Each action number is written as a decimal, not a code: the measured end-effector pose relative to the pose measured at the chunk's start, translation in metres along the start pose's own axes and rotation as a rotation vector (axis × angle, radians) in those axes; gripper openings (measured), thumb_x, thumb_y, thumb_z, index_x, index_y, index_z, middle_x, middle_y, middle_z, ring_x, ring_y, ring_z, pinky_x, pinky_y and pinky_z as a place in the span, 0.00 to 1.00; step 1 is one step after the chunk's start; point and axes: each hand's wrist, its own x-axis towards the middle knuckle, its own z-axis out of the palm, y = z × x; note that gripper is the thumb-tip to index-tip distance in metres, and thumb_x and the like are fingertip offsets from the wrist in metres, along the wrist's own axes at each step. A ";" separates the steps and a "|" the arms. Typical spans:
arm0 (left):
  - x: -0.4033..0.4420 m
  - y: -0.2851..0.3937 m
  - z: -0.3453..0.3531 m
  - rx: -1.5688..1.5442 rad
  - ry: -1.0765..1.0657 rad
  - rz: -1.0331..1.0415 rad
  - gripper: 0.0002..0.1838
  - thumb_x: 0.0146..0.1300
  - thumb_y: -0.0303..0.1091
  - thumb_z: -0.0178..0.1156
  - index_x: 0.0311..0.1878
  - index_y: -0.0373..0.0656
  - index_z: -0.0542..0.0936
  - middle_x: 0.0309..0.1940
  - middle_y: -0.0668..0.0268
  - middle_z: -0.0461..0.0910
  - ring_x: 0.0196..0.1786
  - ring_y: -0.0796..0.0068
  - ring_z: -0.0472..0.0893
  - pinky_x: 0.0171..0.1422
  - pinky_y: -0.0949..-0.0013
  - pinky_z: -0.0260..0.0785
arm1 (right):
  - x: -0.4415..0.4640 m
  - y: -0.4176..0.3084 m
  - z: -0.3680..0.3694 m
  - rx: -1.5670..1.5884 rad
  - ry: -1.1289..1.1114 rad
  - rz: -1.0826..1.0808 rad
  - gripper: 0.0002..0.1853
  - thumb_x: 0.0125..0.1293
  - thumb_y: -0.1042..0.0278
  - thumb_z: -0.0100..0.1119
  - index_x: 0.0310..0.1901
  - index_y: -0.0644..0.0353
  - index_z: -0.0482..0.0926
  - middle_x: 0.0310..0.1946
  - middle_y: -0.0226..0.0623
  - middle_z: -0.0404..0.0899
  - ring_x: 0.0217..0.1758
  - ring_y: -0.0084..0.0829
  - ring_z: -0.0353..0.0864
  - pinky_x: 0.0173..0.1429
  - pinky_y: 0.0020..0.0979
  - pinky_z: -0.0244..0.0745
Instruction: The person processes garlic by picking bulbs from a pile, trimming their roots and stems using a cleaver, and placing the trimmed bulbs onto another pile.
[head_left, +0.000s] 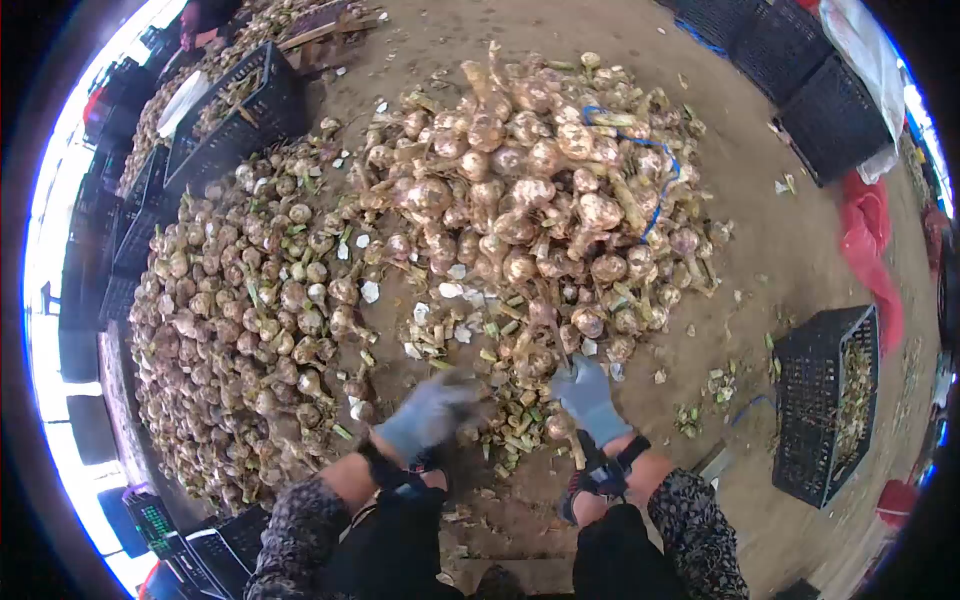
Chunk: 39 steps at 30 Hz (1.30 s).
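Note:
My left hand (430,415), in a grey-blue glove, is smeared by motion over the ground between the two garlic heaps. Its fingers cannot be made out, nor whether they hold anything. My right hand (590,400), gloved alike, is closed at the near edge of the heap of garlic with stalks (520,190). What it grips is mostly hidden; a thin dark piece shows at its fingertips. Cut stalk pieces (515,430) lie between my hands. To the left spreads a heap of trimmed garlic bulbs (240,320).
A black crate (825,405) with scraps stands at the right, near red netting (868,240). More black crates (835,115) stand at the upper right. Another crate (240,115) sits behind the left heap. A blue strap (660,200) lies across the stalked garlic.

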 end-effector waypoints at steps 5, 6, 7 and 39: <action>0.033 0.001 0.054 -0.041 -0.132 0.158 0.28 0.54 0.25 0.68 0.58 0.39 0.70 0.52 0.64 0.76 0.52 0.73 0.77 0.55 0.68 0.72 | -0.027 -0.056 0.009 0.080 0.057 -0.298 0.21 0.46 0.59 0.70 0.38 0.63 0.77 0.28 0.44 0.79 0.33 0.42 0.80 0.38 0.34 0.73; 0.032 0.006 0.053 0.065 -0.086 0.187 0.30 0.55 0.25 0.68 0.60 0.38 0.67 0.51 0.66 0.76 0.52 0.75 0.77 0.56 0.69 0.72 | -0.029 -0.069 0.004 0.059 0.062 -0.359 0.20 0.46 0.58 0.71 0.37 0.62 0.77 0.27 0.43 0.79 0.32 0.43 0.80 0.37 0.35 0.73; 0.030 0.005 0.050 0.066 -0.076 0.190 0.30 0.55 0.25 0.68 0.60 0.38 0.67 0.51 0.66 0.76 0.52 0.75 0.77 0.56 0.69 0.72 | -0.029 -0.076 0.001 0.039 0.070 -0.415 0.20 0.47 0.56 0.71 0.35 0.61 0.76 0.27 0.42 0.78 0.31 0.44 0.79 0.36 0.36 0.73; -0.039 0.049 0.064 0.616 -0.155 0.479 0.28 0.45 0.28 0.72 0.51 0.41 0.74 0.38 0.70 0.79 0.41 0.80 0.76 0.47 0.73 0.69 | -0.003 -0.003 -0.067 -0.686 0.072 -0.234 0.10 0.45 0.66 0.62 0.31 0.57 0.79 0.27 0.45 0.79 0.29 0.45 0.80 0.33 0.39 0.75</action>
